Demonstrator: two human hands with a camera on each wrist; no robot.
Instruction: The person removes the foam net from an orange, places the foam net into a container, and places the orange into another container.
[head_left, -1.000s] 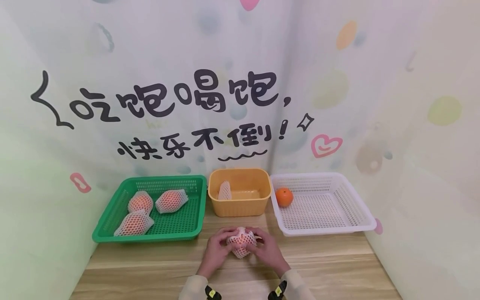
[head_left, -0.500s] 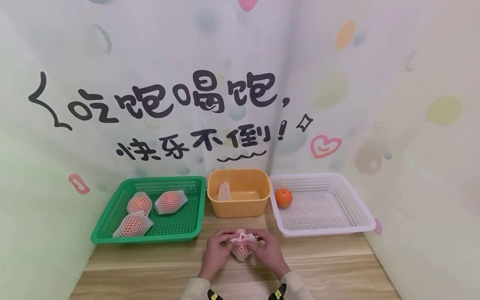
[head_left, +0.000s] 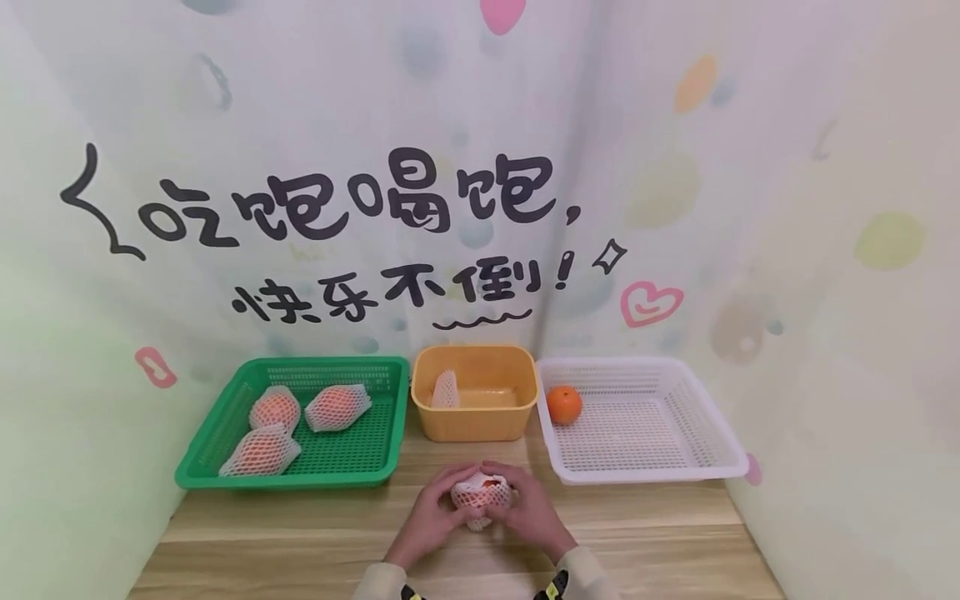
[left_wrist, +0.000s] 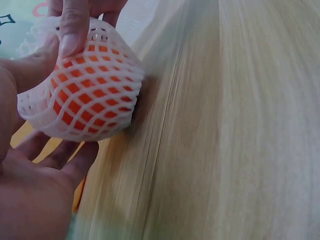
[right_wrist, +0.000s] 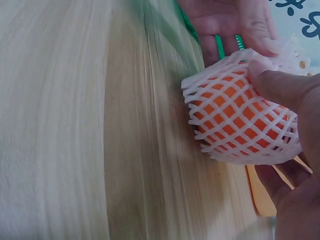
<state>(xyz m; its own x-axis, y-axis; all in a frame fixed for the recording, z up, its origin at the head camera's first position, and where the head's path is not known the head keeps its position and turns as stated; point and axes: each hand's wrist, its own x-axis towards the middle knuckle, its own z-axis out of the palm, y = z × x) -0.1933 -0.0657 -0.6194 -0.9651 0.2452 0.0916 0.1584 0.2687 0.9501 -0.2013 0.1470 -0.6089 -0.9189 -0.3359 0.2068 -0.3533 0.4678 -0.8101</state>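
An orange in a white foam net sleeve (head_left: 474,497) is held between both hands over the near middle of the table. My left hand (head_left: 433,515) grips its left side, thumb in front and fingers behind. From the right, my right hand (head_left: 534,510) grips it in the same way. Both thumbs press on the foam net (left_wrist: 95,82) in the left wrist view. At the top the sleeve gapes, and a bare patch of orange skin shows there in the head view. Through the mesh, orange peel (right_wrist: 242,117) appears in the right wrist view.
At back left, a green basket (head_left: 378,482) contains several net-wrapped fruits (head_left: 258,450). A yellow bin (head_left: 476,427) in the middle has one foam net (head_left: 446,390) inside. The white basket (head_left: 652,477) at right contains a bare orange (head_left: 564,405). A printed curtain hangs behind.
Both hands have worked the sleeve's top apart, so bare peel now shows at the opening. Hands and fruit sit slightly lower in the view, which has shifted a little. The baskets' contents are unchanged.
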